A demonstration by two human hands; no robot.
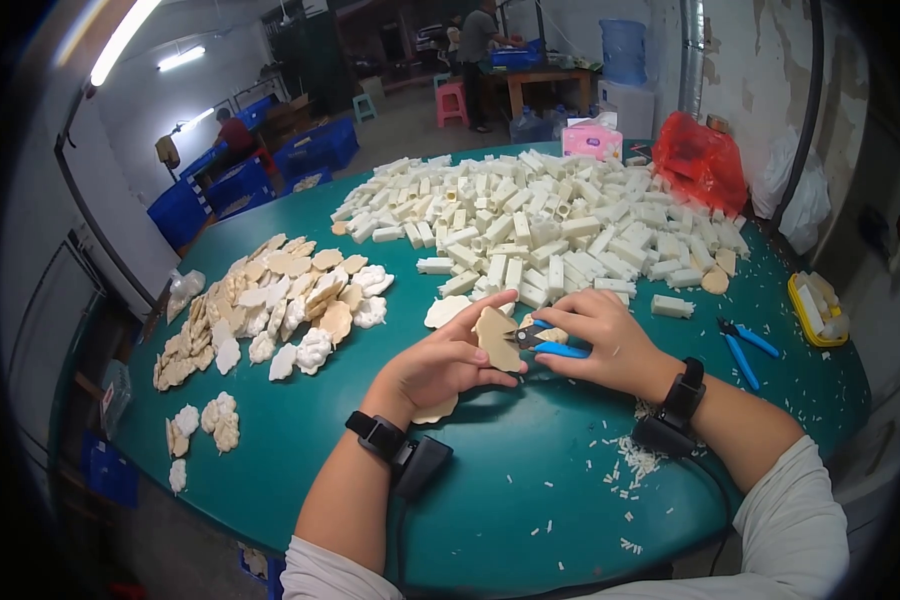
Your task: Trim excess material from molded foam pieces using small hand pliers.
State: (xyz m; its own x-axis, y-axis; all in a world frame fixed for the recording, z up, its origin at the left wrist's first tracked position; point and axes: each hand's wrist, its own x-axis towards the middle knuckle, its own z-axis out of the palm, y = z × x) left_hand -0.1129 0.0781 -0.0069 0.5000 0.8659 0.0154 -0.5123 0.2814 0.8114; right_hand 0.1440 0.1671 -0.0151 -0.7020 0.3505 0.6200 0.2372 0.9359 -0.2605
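Note:
My left hand (440,365) grips a flat tan cloud-shaped piece (496,340), holding it upright over the green table (510,480). My right hand (595,340) is closed on blue-handled cutters (548,346) whose jaws touch the piece's right edge. Another flat cream piece (446,311) lies just beyond my left fingers, and one more (435,410) pokes out under my left wrist. Both wrists wear black bands with cables.
A big heap of white rectangular blocks (540,225) fills the far middle. Flat tan and white cloud shapes (270,310) spread at left. Spare blue cutters (745,345), a yellow tray (818,310) and a red bag (700,160) sit right. White offcuts (635,460) litter the near table. People work in the background.

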